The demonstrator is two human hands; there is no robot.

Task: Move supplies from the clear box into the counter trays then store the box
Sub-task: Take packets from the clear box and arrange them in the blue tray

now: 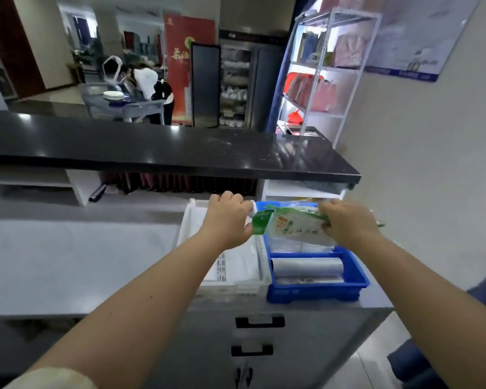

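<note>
Left hand (227,217): reaching forward over the white tray, fingers curled, thumb against the green corner of the packet; grip on that corner likely, though blur hides the fingertips.
Right hand (348,224): closed on the packet's right edge, fingers wrapped over it.
Packet (289,224): green and white plastic pouch, held between both hands, raised above the far end of the blue tray, tilted slightly.
Blue tray (359,279): on the grey counter at its right end, touching the white tray's right side; holds a grey roll and flat clear-wrapped items.
Roll (306,267): lying on its side across the near half of the blue tray.
White tray (236,279): slotted plastic, just left of the blue one, mostly bare inside.
Counter (82,262): pale grey top, drawers with black handles (260,322) below the trays.
Black ledge (166,150): glossy raised shelf beyond the trays.
Clear box: not made out anywhere in view.
Background: wire shelving (331,66) at right, two people (141,82) bent over a cart far off.
</note>
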